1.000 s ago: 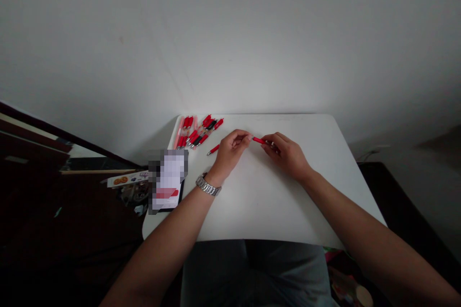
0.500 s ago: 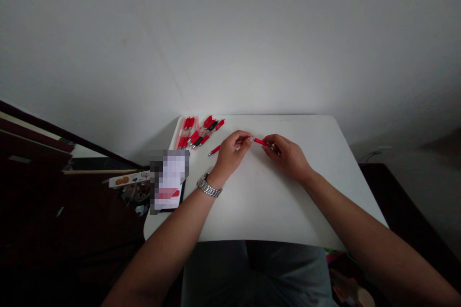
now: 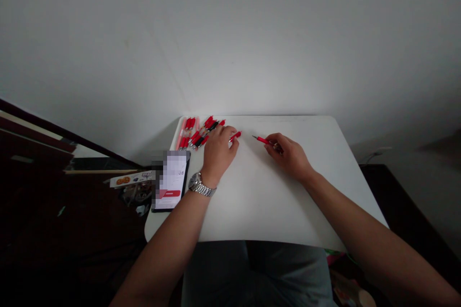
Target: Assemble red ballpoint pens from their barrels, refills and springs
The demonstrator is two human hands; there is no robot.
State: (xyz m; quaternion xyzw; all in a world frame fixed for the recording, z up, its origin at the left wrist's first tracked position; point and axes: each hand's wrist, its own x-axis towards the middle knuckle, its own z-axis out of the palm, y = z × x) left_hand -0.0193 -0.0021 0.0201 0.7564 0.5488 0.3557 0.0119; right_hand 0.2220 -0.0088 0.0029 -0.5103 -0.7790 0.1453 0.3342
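My right hand [image 3: 288,156] is closed around a red pen [image 3: 263,140] above the right half of the white table [image 3: 273,201]. The pen's pointed silver tip sticks out to the left. My left hand [image 3: 219,151], with a metal watch [image 3: 201,185] on its wrist, is over a second red pen [image 3: 235,136]. That pen's red end shows between thumb and fingers, which are apart; the rest is hidden under the hand. Just left of these fingers lies a loose pile of red and black pens [image 3: 200,138], partly covered by the hand.
Several pens with red grips [image 3: 189,123] lie side by side at the table's far left corner. A phone [image 3: 169,201] with a lit screen rests on the left edge. Behind the table stands a plain wall [image 3: 252,48]. Clutter [image 3: 135,194] sits lower down at the left.
My left hand has moved left, away from the tip of the pen in my right hand, to the pen lying by the pile. The right hand has hardly moved.
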